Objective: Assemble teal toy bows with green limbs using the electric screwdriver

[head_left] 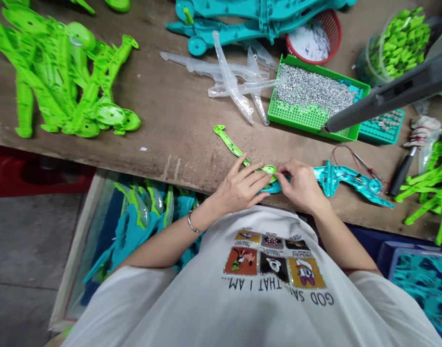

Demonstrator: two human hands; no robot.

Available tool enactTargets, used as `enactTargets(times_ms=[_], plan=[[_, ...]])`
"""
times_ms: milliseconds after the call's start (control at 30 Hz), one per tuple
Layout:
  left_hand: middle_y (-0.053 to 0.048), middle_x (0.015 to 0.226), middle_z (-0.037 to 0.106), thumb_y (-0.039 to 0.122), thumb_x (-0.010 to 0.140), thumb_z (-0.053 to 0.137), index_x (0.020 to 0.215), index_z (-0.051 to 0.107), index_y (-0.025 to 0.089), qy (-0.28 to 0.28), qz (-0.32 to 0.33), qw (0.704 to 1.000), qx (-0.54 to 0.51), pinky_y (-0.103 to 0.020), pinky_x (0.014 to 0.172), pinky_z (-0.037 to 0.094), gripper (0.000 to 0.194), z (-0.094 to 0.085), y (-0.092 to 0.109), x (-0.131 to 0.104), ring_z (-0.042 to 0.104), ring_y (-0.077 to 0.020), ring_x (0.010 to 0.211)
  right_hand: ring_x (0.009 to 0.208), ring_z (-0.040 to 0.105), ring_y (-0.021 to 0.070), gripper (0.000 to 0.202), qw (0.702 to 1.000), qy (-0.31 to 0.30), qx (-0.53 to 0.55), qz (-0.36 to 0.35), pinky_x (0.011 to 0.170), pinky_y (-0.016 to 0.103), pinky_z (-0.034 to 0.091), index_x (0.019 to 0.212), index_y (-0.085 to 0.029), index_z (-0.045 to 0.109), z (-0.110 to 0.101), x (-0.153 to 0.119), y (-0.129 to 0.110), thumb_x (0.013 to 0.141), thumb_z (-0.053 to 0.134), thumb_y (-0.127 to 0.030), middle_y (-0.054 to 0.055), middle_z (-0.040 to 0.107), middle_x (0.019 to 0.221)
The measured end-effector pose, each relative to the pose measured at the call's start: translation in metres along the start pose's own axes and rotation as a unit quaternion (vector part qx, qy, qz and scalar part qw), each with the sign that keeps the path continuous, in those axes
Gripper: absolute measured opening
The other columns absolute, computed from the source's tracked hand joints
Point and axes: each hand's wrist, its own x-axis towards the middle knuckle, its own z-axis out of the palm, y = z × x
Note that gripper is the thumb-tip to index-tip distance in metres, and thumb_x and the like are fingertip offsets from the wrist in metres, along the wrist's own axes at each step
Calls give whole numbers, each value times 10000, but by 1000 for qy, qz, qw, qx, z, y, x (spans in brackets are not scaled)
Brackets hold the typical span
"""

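At the table's front edge lies a turquoise plastic part point(329, 177) with a thin red wire along its right side. A lime green arm-shaped piece point(228, 142) meets its left end and slants up and away to the left. My left hand point(240, 185), fingers spread, rests flat over the joint of the two pieces. My right hand point(300, 183) is pinched at the turquoise part, just right of the green disc point(269, 169); what its fingertips hold is too small to make out.
Green parts point(58, 82) are heaped at the left, clear pieces point(230, 79) behind my hands. A green tray point(296, 115) of metal screws stands behind right, under a grey tool point(387, 96). A black-handled hammer point(403, 171) lies right; a bin point(76, 241) is below left.
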Motion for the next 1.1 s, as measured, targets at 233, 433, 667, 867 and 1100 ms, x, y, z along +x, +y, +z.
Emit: enactTargets(times_ms=[233, 433, 667, 867, 1100], plan=[[-121, 1299, 739, 377, 1033, 568, 1427, 605, 180, -40, 5, 997, 63, -671, 1231, 336, 442, -3, 5, 2, 605, -339, 1348, 877, 673, 220, 162, 998, -6, -35, -45, 797, 336, 495, 976, -178, 723, -14, -6, 20, 999, 575, -241, 84, 699, 940], [-123, 1271, 739, 426, 1041, 543, 1443, 603, 185, -60, -14, 994, 89, -671, 1233, 329, 473, -5, 12, 9, 613, -330, 1304, 807, 643, 205, 205, 995, 6, -96, -18, 692, 317, 413, 929, -193, 720, -4, -6, 20, 1000, 584, -328, 74, 707, 930], [-151, 1277, 710, 557, 1017, 553, 1505, 561, 209, -79, -74, 989, 97, -709, 1227, 290, 600, 2, 27, 14, 581, -370, 1325, 788, 616, 205, 268, 984, -50, -165, -52, 658, 330, 372, 1005, -170, 744, -11, -8, 12, 1021, 499, -277, 104, 676, 986], [-153, 1239, 702, 498, 1031, 557, 1565, 494, 206, -94, -98, 983, 127, -726, 1208, 291, 612, 7, 39, 22, 574, -383, 1318, 888, 651, 227, 320, 987, -107, -101, -64, 737, 337, 464, 1127, -156, 738, -29, -15, 16, 986, 452, -139, 125, 630, 1075], [-147, 1238, 680, 461, 1024, 581, 1538, 525, 212, -121, -100, 976, 151, -726, 1190, 319, 573, 3, 45, 26, 558, -394, 1319, 988, 652, 255, 272, 993, -80, -28, -79, 867, 371, 504, 1182, -140, 659, -29, -11, 38, 1016, 443, -134, 131, 670, 1084]])
